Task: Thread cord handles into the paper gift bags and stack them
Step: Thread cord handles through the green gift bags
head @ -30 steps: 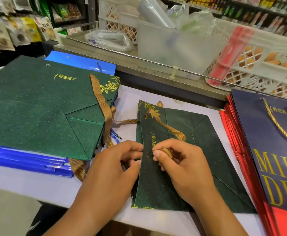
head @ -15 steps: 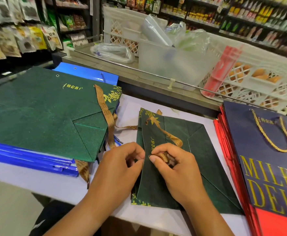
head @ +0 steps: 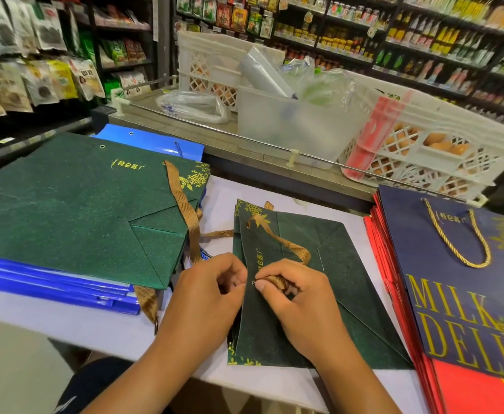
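Observation:
A flat dark green paper gift bag (head: 343, 276) lies on the white table in front of me. A brown ribbon handle (head: 286, 245) runs from one eyelet near its top edge down to my right hand (head: 301, 306), which pinches the ribbon's free end at a second eyelet. My left hand (head: 211, 297) grips the bag's left edge beside that eyelet, fingers curled round the paper. To the left sits a stack of larger green bags (head: 74, 210) with a brown ribbon (head: 185, 210) hanging over it, on top of blue bags (head: 50, 285).
A pile of red bags topped by a navy bag (head: 465, 282) with a gold cord handle lies at the right. Behind the table runs a metal counter (head: 185, 127) with a frosted plastic bin (head: 292, 127) and a white crate of eggs (head: 441, 150). Store shelves stand beyond.
Both hands stay at the eyelet, with the ribbon end bunched closer to it under my right fingers. The camera has tilted up, showing more of the shelves.

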Demonstrator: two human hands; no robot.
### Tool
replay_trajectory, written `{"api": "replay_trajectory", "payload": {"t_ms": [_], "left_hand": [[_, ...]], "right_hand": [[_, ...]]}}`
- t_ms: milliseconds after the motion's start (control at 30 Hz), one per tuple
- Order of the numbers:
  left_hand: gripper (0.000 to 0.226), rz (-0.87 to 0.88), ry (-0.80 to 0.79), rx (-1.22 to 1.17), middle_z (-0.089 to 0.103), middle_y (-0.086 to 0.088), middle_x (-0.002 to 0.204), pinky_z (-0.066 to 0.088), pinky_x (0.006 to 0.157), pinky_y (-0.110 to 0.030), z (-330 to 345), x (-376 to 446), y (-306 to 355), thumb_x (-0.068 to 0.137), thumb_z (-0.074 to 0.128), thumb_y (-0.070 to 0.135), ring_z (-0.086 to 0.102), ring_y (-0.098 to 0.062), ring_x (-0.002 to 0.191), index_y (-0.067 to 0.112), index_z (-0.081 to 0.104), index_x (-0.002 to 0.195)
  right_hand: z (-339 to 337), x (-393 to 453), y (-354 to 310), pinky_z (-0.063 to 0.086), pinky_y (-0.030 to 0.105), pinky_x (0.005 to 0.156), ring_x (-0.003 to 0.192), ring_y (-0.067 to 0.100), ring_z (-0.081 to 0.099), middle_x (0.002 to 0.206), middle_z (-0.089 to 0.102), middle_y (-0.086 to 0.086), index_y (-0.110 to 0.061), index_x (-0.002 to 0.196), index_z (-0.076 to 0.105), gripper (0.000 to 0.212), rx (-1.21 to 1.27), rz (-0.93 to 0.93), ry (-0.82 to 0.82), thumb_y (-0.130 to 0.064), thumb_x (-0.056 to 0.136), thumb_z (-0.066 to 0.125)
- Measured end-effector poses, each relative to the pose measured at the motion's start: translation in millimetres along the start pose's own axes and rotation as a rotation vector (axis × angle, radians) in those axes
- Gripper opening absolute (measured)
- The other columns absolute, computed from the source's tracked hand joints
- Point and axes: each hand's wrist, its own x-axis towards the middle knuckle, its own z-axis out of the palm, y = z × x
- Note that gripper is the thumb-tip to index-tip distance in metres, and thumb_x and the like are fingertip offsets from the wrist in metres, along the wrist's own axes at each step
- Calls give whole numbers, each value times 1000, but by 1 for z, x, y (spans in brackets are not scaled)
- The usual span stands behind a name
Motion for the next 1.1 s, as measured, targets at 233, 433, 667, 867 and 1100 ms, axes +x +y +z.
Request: {"api": "replay_trajectory", "payload": {"t_ms": [233, 433, 667, 867, 1100], "left_hand": [[22, -39, -45, -8, 67, 5, 76, 48, 64, -19, -4, -3, -2, 95, 68, 10, 62, -14, 72, 30, 75, 89], [27, -37, -48, 1, 64, 4, 71, 43, 60, -17, -4, -4, 0, 93, 63, 9, 55, -7, 63, 30, 71, 79], [18, -42, -3, -72, 68, 2, 69, 47, 64, -16, -7, -6, 7, 89, 69, 11, 63, -10, 66, 26, 72, 81], [10, -41, -71, -152, 51, 2, 55, 36, 60, -32, -5, -8, 12, 99, 64, 31, 41, -9, 52, 29, 55, 100], [20, -15, -84, -27, 60, 1, 70, 48, 64, -37, -7, -8, 13, 96, 67, 19, 54, -13, 61, 36, 60, 104]], "right_hand": [[-2, -1, 5, 57, 49, 73, 73, 26, 65, 80, 71, 0, -31, 88, 75, 21, 187, 106, 44, -10, 90, 77], [-4, -1, 6, 53, 49, 68, 70, 31, 59, 75, 67, 6, -30, 87, 75, 19, 198, 113, 7, -11, 92, 75], [-8, -1, 0, 55, 51, 71, 67, 31, 64, 70, 67, 10, -26, 85, 73, 20, 233, 136, 5, -8, 94, 70], [-4, -4, -3, 54, 53, 71, 69, 31, 60, 74, 62, 6, -24, 87, 65, 20, 217, 105, 4, -7, 98, 63], [-6, -7, -14, 55, 32, 72, 86, 21, 63, 107, 63, -9, -28, 108, 67, 36, 76, -44, 136, 1, 89, 71]]}}
